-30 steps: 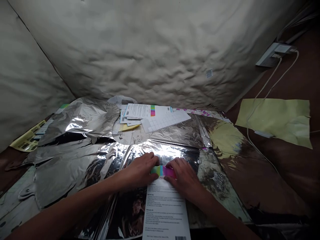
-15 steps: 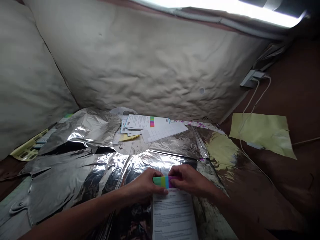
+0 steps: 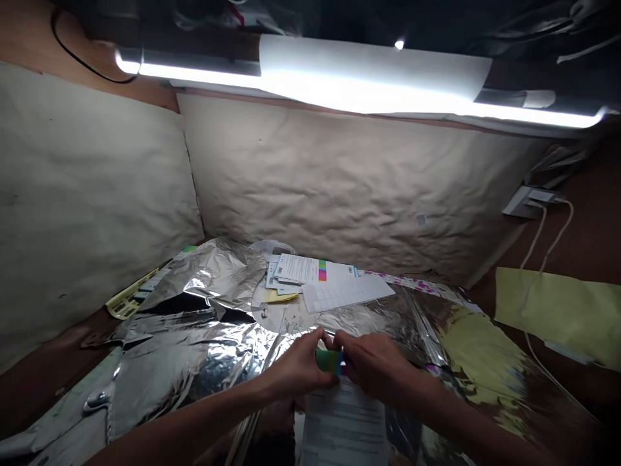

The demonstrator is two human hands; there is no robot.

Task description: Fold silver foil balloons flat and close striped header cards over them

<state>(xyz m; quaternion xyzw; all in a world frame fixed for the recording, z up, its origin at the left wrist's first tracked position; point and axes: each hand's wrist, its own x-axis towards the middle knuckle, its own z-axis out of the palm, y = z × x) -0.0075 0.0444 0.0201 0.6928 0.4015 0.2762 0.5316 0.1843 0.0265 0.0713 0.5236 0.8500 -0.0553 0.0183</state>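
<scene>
**Head view.** Your left hand and right hand met at the centre of the lower frame, fingers pressed together from either side, pinching a colour-banded strip of green and blue between them. The strip sat at the top edge of a printed instruction sheet, which ran towards 6 o'clock beneath your hands. Crinkled aluminium foil lay under and around both hands. At 12 o'clock from your hands lay a stack of printed papers, overlapped by a white gridded sheet. A yellow-green paper sheet lay at 3 o'clock, a wall socket with a white cable at 2 o'clock, and a yellow plastic piece at 10 o'clock. A fluorescent tube light shone above a quilted beige wall.
</scene>
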